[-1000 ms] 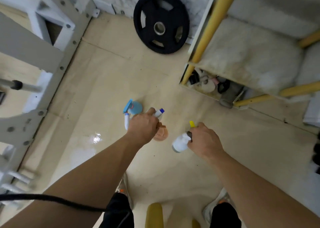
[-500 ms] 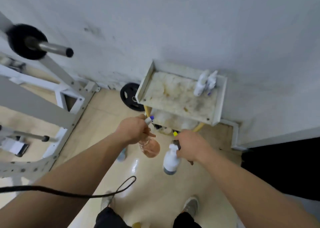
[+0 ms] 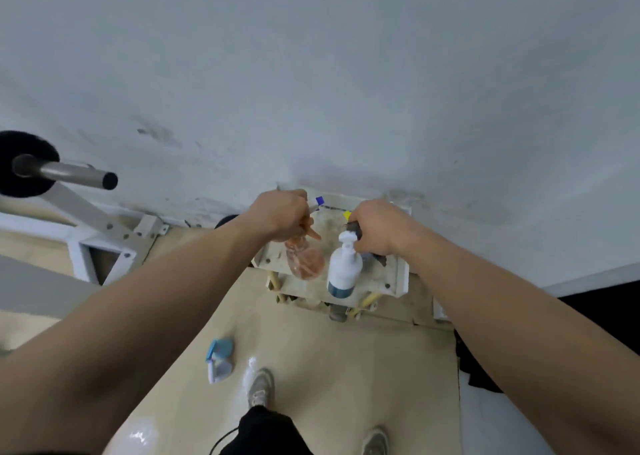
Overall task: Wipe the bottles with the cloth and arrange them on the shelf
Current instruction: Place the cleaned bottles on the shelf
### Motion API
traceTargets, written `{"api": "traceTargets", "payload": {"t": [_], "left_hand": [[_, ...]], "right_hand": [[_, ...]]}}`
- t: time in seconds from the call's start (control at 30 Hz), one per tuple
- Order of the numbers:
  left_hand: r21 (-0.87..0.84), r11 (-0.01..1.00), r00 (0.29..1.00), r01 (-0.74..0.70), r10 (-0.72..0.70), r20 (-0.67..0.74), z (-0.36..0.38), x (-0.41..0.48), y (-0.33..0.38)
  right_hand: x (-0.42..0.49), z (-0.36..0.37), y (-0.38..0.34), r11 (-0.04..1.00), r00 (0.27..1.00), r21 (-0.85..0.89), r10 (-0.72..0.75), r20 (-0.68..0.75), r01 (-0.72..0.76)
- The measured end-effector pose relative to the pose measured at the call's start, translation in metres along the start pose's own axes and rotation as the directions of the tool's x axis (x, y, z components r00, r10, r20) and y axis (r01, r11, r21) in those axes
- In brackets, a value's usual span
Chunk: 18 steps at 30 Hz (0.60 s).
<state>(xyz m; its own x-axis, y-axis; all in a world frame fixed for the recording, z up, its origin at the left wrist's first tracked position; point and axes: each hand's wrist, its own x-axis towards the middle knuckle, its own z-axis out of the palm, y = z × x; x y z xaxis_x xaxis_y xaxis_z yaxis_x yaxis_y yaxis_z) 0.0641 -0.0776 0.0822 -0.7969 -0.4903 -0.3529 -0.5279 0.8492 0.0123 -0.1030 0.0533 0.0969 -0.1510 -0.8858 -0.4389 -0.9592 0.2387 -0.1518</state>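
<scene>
Clenched, outstretched: left hand (image 3: 280,217), right hand (image 3: 375,228)

Bare forearms (image 3: 180,302), black trousers (image 3: 265,432) and pale grey sneakers (image 3: 259,389).

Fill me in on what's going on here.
A person stands at a white shelf against the wall with a spray bottle in each hand. The left hand grips an orange spray bottle by its head, and the right hand holds a white spray bottle the same way. Both bottles are over the top tier; whether they have touched down is unclear. A blue spray bottle waits on the floor.
</scene>
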Motion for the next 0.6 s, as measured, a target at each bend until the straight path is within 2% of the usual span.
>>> {"api": "traceTargets", "payload": {"t": [0.2,0.47,0.6], "left_hand": [[0.039,0.999,0.998,-0.028,0.03,-0.05,0.001,0.052,-0.04],[0.241,0.969,0.996,-0.053,0.067,-0.052,0.015,0.084,-0.062],[0.257,0.965,0.995,-0.043,0.064,-0.074,0.033,0.089,-0.069]], "right_hand": [[0.06,-0.012,0.005,0.997,0.998,-0.06,0.047,-0.045,-0.049],[0.116,-0.017,0.001,0.992,0.997,-0.124,0.006,-0.075,-0.016],[0.121,-0.006,-0.001,0.994,0.996,-0.112,0.002,-0.086,-0.011]]}}
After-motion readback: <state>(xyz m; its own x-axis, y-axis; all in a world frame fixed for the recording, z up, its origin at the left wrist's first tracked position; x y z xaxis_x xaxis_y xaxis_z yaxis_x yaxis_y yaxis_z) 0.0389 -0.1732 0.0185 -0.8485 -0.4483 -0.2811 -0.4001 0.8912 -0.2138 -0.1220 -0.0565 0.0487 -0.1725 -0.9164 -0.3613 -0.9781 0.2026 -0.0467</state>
